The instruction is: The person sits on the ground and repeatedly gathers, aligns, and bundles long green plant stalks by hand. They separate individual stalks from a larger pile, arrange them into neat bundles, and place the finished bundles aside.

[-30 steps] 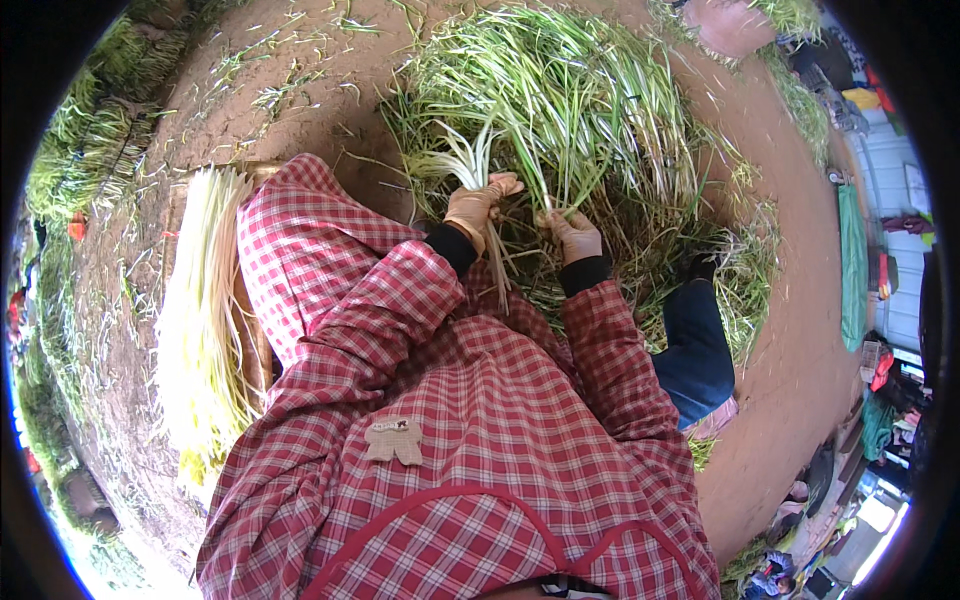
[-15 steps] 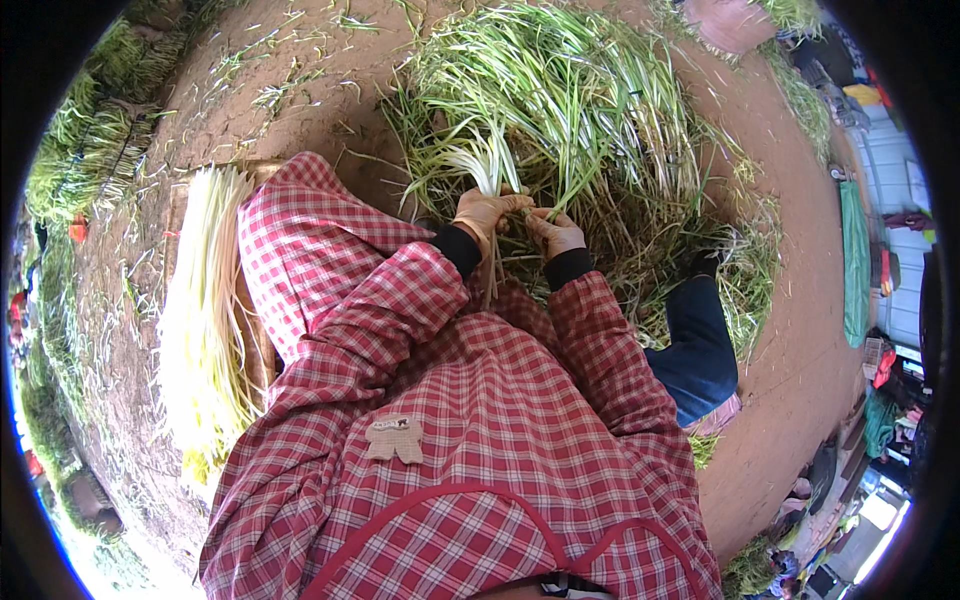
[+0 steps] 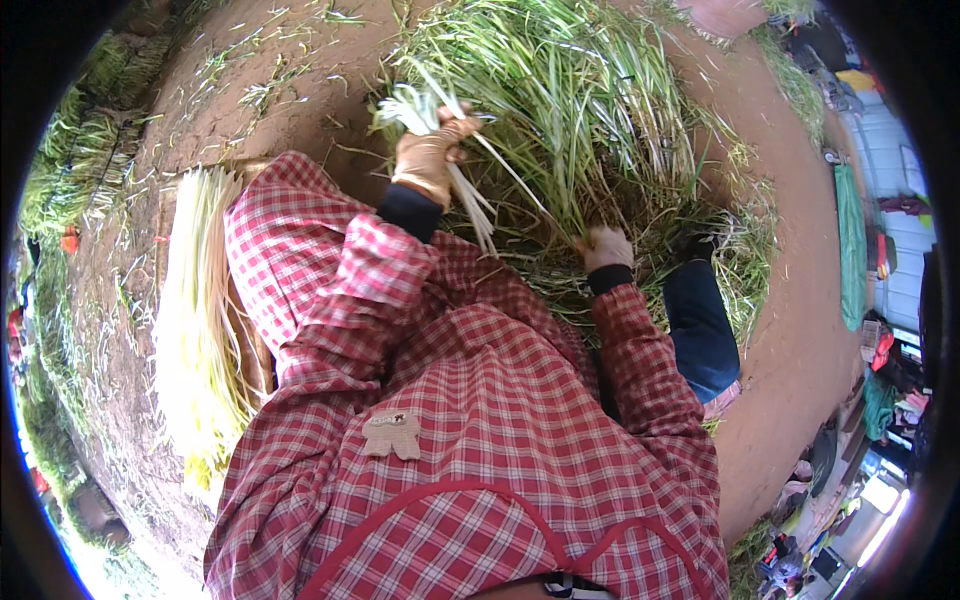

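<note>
My left hand [image 3: 428,160], in a tan glove, is raised at the near left edge of a big heap of long green leafy stalks [image 3: 545,70]. It is closed around a small bunch of pale stalks [image 3: 410,108], whose white ends stick out on both sides of the fist. One long thin pale stalk slants from that fist toward my right hand [image 3: 607,247]. The right hand, in a light glove, is lower and farther right, at the heap's near edge. Its fingers are closed at the end of thin green leaves; their tips are partly hidden.
At my left lies a thick bundle of long pale-yellow stalks [image 3: 195,310] on a board. Brown earth [image 3: 330,60] with scattered leaf scraps surrounds the heap. A dark-blue trouser leg [image 3: 700,330] is at the right. Green bundles [image 3: 95,150] line the far left.
My hands were together at the bunch; they are now apart. The left has moved up and left with the pale stalks, the right down and right.
</note>
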The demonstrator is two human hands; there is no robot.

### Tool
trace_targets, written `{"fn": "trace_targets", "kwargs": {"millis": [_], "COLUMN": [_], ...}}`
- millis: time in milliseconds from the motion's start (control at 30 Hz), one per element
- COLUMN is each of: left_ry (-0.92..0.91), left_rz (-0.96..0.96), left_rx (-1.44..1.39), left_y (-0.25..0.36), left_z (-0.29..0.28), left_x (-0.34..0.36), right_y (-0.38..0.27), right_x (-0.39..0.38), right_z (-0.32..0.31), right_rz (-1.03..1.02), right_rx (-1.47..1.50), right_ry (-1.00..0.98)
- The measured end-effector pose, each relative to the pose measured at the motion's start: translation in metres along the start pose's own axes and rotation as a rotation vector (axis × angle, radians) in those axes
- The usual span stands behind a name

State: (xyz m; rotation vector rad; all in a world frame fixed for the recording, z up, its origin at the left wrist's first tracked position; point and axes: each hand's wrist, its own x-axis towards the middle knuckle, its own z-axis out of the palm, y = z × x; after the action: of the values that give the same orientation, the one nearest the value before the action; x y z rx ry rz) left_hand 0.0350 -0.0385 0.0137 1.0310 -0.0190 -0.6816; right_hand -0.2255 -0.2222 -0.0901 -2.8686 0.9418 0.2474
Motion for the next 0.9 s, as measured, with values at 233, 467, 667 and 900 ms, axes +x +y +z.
{"fn": "trace_targets", "kwargs": {"millis": [233, 467, 667, 900], "left_ry": [-0.074, -0.183, 0.158, -0.136], "left_rz": [-0.028, -0.213, -0.156, -0.331], "left_rx": [0.01, 0.085, 0.182, 0.106], "left_y": [0.02, -0.013, -0.031, -0.078], "left_z": [0.004, 0.012, -0.007, 0.0], "left_x": [-0.01, -0.017, -0.019, -0.043], "right_y": [0.055, -0.108, -0.099, -0.11], "right_x": [-0.028, 0.004, 0.007, 0.003], "right_z": [-0.034, -0.061, -0.036, -0.045], "right_rz": [0.337, -0.235, 0.219, -0.059], "right_rx": [-0.211, 0.79, 1.74, 0.87], "right_ry": [-0.588, 0.251, -0.146, 0.096]}}
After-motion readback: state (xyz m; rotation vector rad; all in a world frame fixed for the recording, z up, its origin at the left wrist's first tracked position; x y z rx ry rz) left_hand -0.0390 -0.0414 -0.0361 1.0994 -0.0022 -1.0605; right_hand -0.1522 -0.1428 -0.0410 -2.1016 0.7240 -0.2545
